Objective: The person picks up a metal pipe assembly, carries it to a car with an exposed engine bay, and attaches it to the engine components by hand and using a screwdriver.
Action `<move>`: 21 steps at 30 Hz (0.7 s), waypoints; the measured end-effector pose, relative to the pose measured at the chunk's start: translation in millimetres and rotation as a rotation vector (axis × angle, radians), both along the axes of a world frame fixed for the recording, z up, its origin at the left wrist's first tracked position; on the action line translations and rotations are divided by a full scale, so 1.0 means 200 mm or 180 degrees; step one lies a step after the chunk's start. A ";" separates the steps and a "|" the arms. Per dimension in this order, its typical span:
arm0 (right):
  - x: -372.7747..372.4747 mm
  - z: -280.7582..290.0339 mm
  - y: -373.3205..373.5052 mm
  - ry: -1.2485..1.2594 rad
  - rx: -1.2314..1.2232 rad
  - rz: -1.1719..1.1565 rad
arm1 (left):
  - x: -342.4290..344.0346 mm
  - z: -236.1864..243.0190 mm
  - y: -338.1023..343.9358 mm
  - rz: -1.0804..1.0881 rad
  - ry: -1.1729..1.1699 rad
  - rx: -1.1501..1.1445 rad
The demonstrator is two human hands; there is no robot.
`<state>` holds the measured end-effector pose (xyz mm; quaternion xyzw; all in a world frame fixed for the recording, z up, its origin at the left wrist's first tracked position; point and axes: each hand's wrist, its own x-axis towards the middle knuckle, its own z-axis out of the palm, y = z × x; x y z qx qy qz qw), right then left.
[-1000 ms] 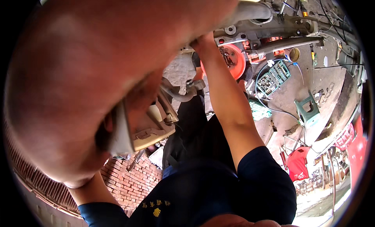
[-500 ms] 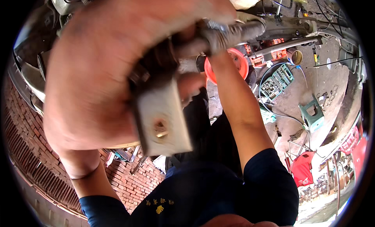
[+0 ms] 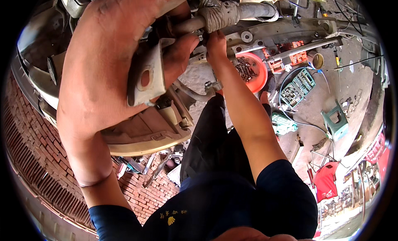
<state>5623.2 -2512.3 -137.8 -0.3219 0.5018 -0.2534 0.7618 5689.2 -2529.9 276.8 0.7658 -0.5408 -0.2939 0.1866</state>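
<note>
My left hand (image 3: 97,62) is large and close at the upper left, its fingers and thumb curled round a dirty metal pipe (image 3: 188,26). A pale metal bracket (image 3: 155,81) with one hole sits against the palm and hides part of it. Further right, the pipe runs into a ribbed, wrapped hose section (image 3: 222,16). Just under that section is my right hand (image 3: 216,46), closed, with fingertips hidden behind the hose; what they grip cannot be seen. Below the left hand lies a tan, curved vehicle part (image 3: 145,135).
A long metal beam (image 3: 286,31) crosses behind the right hand. On the ground stand a red basin (image 3: 259,77) of small metal parts, an open green socket set (image 3: 297,88), a green stool (image 3: 335,124) and a can (image 3: 316,60). Tools lie on the brick floor (image 3: 134,189).
The bracket and pipe have moved up and left in view with my left hand. My right hand, mostly hidden behind the hose before, now shows beneath it. The whole view has shifted slightly.
</note>
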 end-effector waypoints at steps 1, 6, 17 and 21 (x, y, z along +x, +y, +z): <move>0.01 0.03 0.01 -0.0193 0.0522 -0.0249 | 0.02 -0.01 0.02 -0.0052 0.0028 -0.0027; 0.00 0.04 -0.01 -0.1335 0.2040 -0.0616 | 0.10 -0.03 0.07 -0.0284 0.0134 -0.0067; 0.01 0.07 0.01 -0.0451 0.1379 -0.0336 | 0.11 -0.04 0.08 -0.0403 0.0220 -0.0091; 0.01 0.02 0.02 -0.0237 0.0409 -0.0458 | 0.10 -0.03 0.04 -0.0516 0.0244 -0.0071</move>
